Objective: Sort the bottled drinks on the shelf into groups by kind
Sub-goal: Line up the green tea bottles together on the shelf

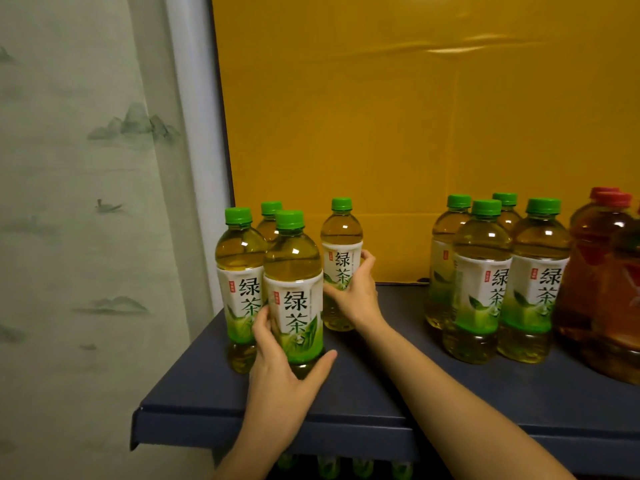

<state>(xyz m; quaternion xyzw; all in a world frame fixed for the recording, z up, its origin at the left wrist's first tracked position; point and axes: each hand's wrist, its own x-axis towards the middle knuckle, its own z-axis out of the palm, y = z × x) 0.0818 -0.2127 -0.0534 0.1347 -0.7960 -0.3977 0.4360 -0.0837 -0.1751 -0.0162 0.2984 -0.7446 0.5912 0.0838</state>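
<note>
Several green tea bottles with green caps stand on the dark blue shelf (398, 386). My left hand (280, 368) grips the lower part of the front green tea bottle (294, 271) in the left cluster. Two more green tea bottles (239, 258) stand just behind and left of it. My right hand (356, 289) wraps around the middle green tea bottle (341, 237) farther back. A second group of green tea bottles (485, 271) stands to the right, touching each other. Red-capped bottles of brown drink (602, 271) stand at the far right edge.
A yellow board (415, 116) forms the shelf's back wall. The shelf's left end sits beside a pale curtain (86, 202) with painted hills. Green bottle caps (346, 465) show on a lower level under the shelf's front lip. Bare shelf lies between the two green tea groups.
</note>
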